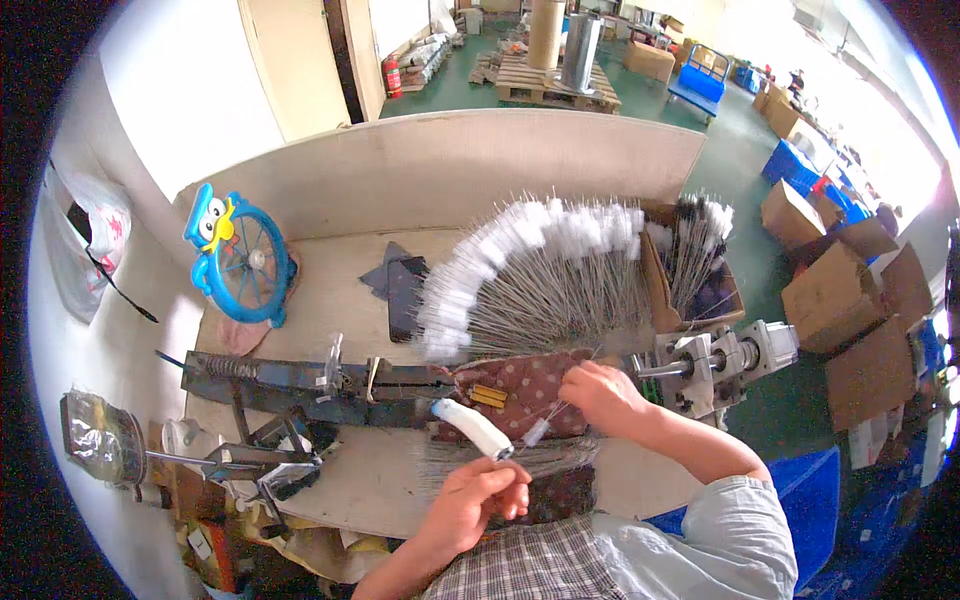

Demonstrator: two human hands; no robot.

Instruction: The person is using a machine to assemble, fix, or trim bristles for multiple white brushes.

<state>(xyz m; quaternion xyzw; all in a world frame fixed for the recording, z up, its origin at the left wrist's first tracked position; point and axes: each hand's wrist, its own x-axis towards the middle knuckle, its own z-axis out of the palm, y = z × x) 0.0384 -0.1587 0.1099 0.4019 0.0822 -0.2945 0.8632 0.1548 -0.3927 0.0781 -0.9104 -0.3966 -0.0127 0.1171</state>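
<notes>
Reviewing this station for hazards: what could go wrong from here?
1. The left hand pinches a white brush on thin wire; the wire could bend or slip.
2. The right hand works beside the fanned brushes, whose wire ends could prick it.
3. The phone lies beside that fan and could get scratched.

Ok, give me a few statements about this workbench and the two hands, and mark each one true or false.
1. The left hand holds a white-tipped brush. True.
2. The right hand rests on the blue fan. False: it is by the dotted cloth, far from the fan.
3. Finished white-tipped brushes fan out behind the hands. True.
4. The cardboard box stands left of the fan. False: it is at the right.
</notes>
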